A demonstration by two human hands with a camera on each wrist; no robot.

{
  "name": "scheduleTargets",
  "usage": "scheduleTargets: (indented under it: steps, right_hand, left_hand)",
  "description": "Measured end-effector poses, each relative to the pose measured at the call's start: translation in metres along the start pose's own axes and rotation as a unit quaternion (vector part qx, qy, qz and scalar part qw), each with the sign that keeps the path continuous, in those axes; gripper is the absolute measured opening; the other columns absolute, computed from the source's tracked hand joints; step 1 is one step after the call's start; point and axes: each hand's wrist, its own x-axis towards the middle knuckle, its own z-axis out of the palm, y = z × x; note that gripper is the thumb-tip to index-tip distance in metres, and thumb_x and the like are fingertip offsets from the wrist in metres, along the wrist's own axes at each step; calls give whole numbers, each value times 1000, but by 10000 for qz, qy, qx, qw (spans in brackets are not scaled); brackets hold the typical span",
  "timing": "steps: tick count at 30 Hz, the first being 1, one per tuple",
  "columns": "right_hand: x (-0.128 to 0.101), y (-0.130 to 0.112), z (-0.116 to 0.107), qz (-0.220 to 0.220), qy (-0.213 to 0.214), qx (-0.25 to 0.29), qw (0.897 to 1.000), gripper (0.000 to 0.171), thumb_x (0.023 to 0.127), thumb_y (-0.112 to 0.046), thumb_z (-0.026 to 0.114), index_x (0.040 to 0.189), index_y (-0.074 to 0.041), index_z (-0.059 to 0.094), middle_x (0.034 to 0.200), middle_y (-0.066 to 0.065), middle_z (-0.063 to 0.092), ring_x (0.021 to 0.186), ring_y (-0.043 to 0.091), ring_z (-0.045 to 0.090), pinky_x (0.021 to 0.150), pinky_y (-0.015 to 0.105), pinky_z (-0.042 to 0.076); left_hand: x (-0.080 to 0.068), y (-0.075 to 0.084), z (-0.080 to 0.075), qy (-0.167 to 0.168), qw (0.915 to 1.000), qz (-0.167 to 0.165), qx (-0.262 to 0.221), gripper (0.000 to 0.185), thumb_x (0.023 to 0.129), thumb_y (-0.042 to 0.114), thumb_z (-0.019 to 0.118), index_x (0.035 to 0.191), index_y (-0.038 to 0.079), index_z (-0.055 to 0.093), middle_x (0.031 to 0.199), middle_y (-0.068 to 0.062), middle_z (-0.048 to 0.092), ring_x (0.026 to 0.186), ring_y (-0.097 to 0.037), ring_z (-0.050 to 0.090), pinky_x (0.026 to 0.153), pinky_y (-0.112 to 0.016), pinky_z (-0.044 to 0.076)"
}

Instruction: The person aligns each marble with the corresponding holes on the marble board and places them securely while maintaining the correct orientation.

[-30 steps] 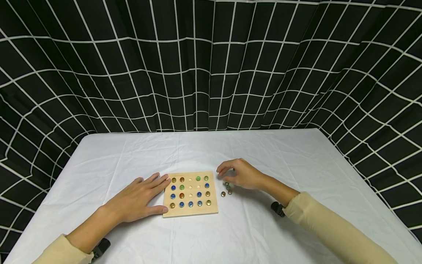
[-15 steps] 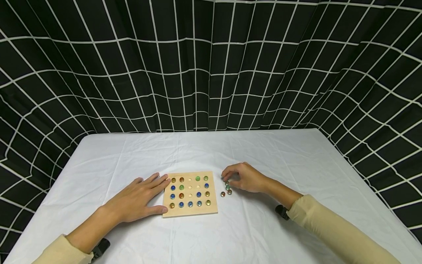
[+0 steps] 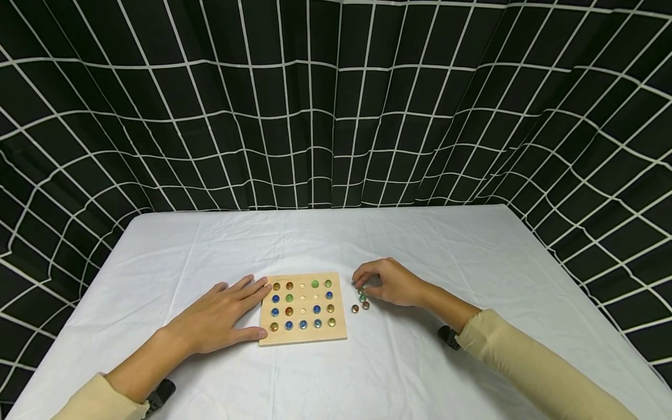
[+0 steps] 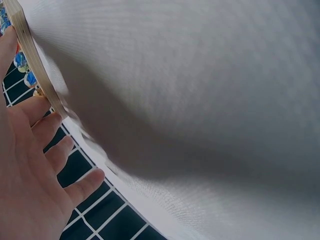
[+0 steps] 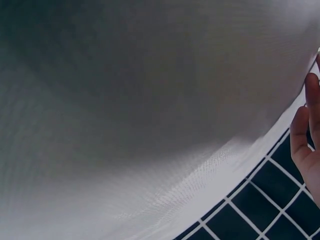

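Observation:
In the head view my left hand [image 3: 217, 318] lies at the left edge of a pale wooden board [image 3: 310, 304], its fingertips and thumb touching the board. Glass marbles in blue, green, amber and red-brown sit in most of the board's hollows; several hollows near the middle have none. My right hand [image 3: 395, 284] is just right of the board. Its thumb and curled fingertips pinch a greenish marble [image 3: 360, 291] by the cloth. Close below lie a green marble [image 3: 363, 298] and brownish marbles [image 3: 355, 309]. The right wrist view shows only some fingers [image 5: 300, 130], their tips cut off.
A white cloth [image 3: 220, 239] covers the table, with some creases. Behind it and along both sides hangs a black curtain [image 3: 294, 134] with a white grid. Dark wrist cameras [image 3: 161, 394] sit at both cuffs.
My right hand has shifted slightly right and down, bringing its fingertips to the loose marbles, and has stayed there for the last half second. The left hand and board keep their place.

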Motion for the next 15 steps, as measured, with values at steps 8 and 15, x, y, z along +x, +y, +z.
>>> scheduleTargets:
  steps: [8, 15]
  right_hand:
    - [3, -1, -1, -91, 2, -37, 10000, 27, 85, 7, 71, 108, -7, 72, 95, -4, 75, 100, 14, 68, 95, 45, 50]
    - [11, -9, -5, -148, 32, -241, 9996, 27, 84, 3, 74, 109, -7, 72, 94, -4, 75, 98, 13, 67, 88, 46, 50]
  left_hand:
    - [0, 0, 0, 12, 10000, 27, -9, 89, 90, 78, 40, 155, 15, 39, 159, -2, 35, 146, -31, 31, 108, -60, 34]
    - [0, -1, 0, 9, 10000, 22, -22, 90, 90, 78, 39, 154, 16, 39, 159, -2, 35, 146, -31, 31, 108, -61, 33]
